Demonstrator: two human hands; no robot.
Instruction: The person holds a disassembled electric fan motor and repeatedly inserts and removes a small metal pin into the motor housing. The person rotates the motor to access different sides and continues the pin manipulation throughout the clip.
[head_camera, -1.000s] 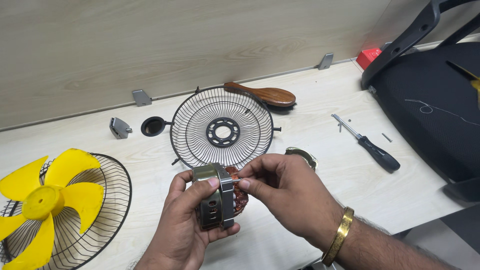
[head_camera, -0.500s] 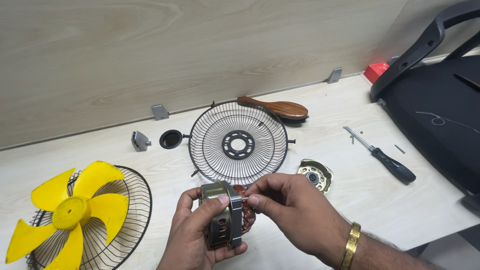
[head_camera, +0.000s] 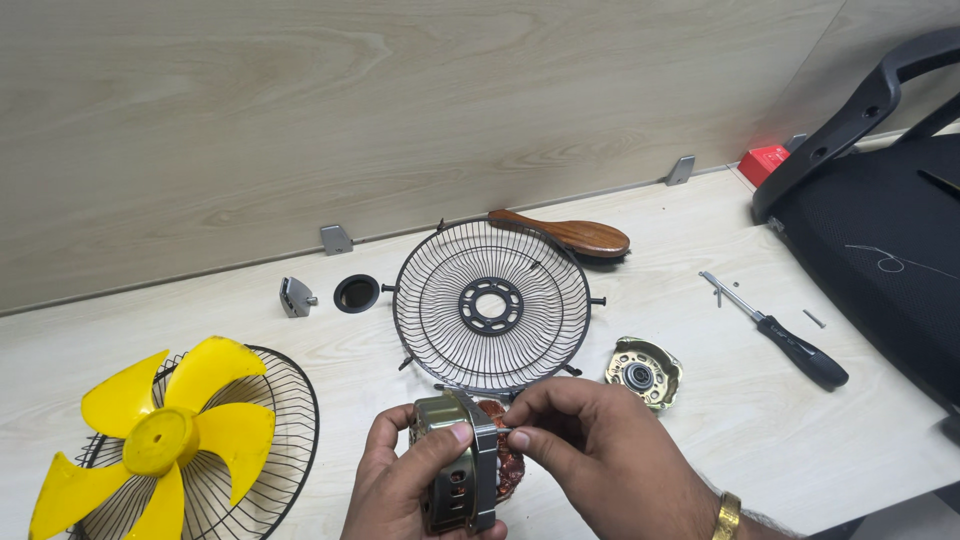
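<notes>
Metal motor housing (head_camera: 455, 470) sits gripped in my left hand (head_camera: 415, 480) at six o'clock on the bench (head_camera: 250, 330), while my right hand (head_camera: 590, 450) pinches something small at its rim, which looks like mid-disassembly. Next calls for a steady pull. Versus half a second ago, the wire fan guard (head_camera: 492, 305) at twelve o'clock sits unmoved; only my view shifted.

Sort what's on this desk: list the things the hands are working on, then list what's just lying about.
In hand:
left hand
right hand
fan motor, gripped between both

Lying about:
wire guard
yellow fan blade
motor end cover
screwdriver
wooden brush
black ring cap
</notes>
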